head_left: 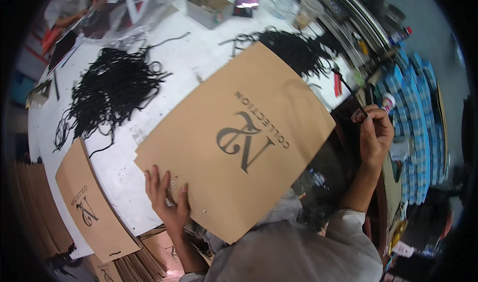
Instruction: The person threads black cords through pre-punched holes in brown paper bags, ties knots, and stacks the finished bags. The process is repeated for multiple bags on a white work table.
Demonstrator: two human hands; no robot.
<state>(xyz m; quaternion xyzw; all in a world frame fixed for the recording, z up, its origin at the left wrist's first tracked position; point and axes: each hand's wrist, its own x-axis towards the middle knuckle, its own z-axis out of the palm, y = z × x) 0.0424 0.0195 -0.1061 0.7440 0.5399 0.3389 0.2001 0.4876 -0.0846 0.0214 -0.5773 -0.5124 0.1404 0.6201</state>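
A large brown paper bag (pixel 199 132) with dark printed lettering lies slanted across the table's near edge and my lap. My left hand (pixel 169 205) touches its near-left edge, beside small punched holes, with fingers apart and their tips on the bag's upper face. What lies under that edge is hidden. Out to the right, clear of the bag, my right hand (pixel 374 132) pinches a thin black cord (pixel 351 92) between thumb and fingers. The cord stretches up and left toward a heap of black cords (pixel 294 50) behind the bag.
Another tangled heap of black cords (pixel 112 88) covers the table's left part. A second printed bag (pixel 94 202) lies nearer, above stacked bags (pixel 139 262). Farther back are a grey box (pixel 209 10), a plastic cup (pixel 308 10) and another person's arm (pixel 72 18). Blue checked bundles (pixel 418 127) stand right.
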